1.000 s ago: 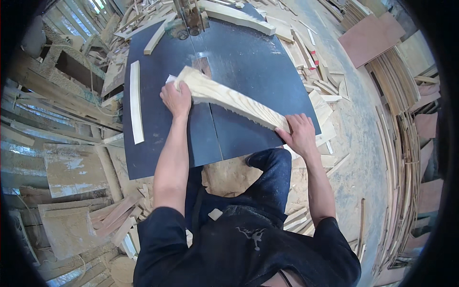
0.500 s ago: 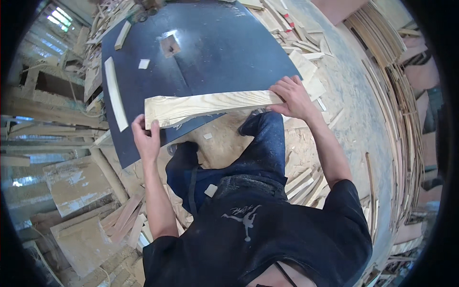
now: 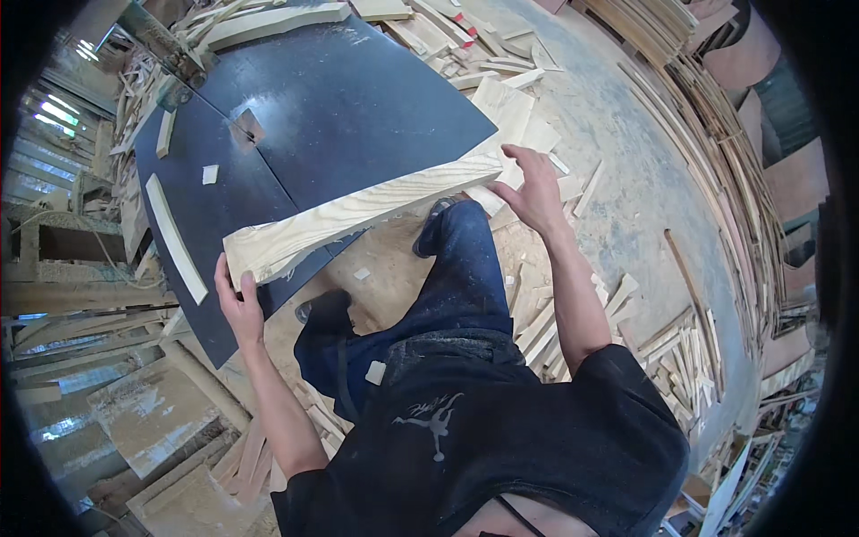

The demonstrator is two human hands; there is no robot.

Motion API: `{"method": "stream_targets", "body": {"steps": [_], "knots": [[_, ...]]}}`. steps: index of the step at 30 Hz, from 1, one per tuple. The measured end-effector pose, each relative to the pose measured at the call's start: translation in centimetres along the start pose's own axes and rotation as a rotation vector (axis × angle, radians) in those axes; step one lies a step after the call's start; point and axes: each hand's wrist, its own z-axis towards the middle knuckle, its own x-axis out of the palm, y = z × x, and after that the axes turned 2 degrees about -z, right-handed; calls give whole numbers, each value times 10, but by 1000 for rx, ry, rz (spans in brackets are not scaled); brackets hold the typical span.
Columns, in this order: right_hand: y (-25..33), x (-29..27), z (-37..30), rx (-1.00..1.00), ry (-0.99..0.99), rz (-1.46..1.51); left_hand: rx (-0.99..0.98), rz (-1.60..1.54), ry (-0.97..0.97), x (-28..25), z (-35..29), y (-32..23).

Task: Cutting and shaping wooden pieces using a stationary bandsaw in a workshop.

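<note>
Pale wood, in the form of a long grained timber piece (image 3: 358,213), is held slantwise across the near edge of the dark tabletop (image 3: 358,98), part of which is hidden by it. Its left end is clamped between the thumb and fingers of the left hand (image 3: 240,304). At its other end, the thumb and fingers of the right hand (image 3: 539,192) are spread apart; whether the wood is touched by them cannot be told. The tabletop's left side is taken up by a curved strip (image 3: 175,240), a small offcut (image 3: 210,174) and a short strip (image 3: 165,134). The far edge is blocked by a machine part (image 3: 183,67) and a thick curved board (image 3: 277,24). To the right, the floor is littered with loose scraps (image 3: 510,116) and bordered by stacked boards (image 3: 716,134).
</note>
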Motion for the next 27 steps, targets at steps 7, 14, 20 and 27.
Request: {"method": "stream_targets", "body": {"steps": [7,14,20,27], "knots": [[0,18,10,111,83,285,-48,-4,-32,1,-2,5],[11,30,11,-20,-31,211,19,188,-131,-11,-6,11],[47,17,27,-275,-35,-244,17,239,-133,11,-3,-6],[28,25,76,-286,101,-243,46,64,-91,24,3,-16]]}}
